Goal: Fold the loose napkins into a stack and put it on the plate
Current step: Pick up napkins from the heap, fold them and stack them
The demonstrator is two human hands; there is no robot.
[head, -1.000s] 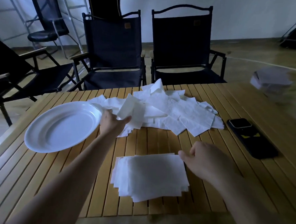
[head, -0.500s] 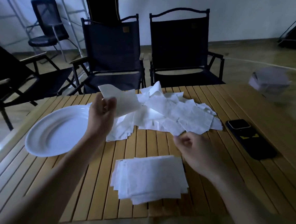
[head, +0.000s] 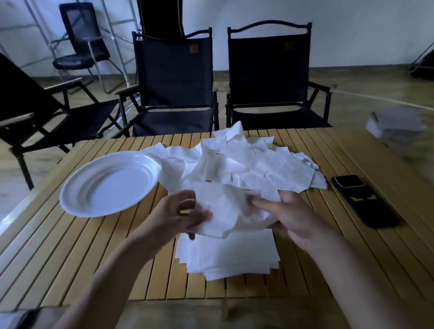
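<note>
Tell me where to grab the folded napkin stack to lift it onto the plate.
Take the folded napkin stack by its left and right edges, from both sides, fingers beneath: it lies flat and fanned on the slatted table, so a one-edge pinch would likely spill sheets.

You hold one crumpled napkin (head: 223,210) in the air between your left hand (head: 180,217) and your right hand (head: 293,218), each gripping one side, just above the folded stack (head: 231,255). That stack lies flat on the table (head: 80,257) nearest you, its white sheets slightly fanned at the edges. Behind it the loose pile (head: 248,163) sprawls rumpled, its left end reaching the right rim of the round white plate (head: 109,184), which lies right side up at your left.
</note>
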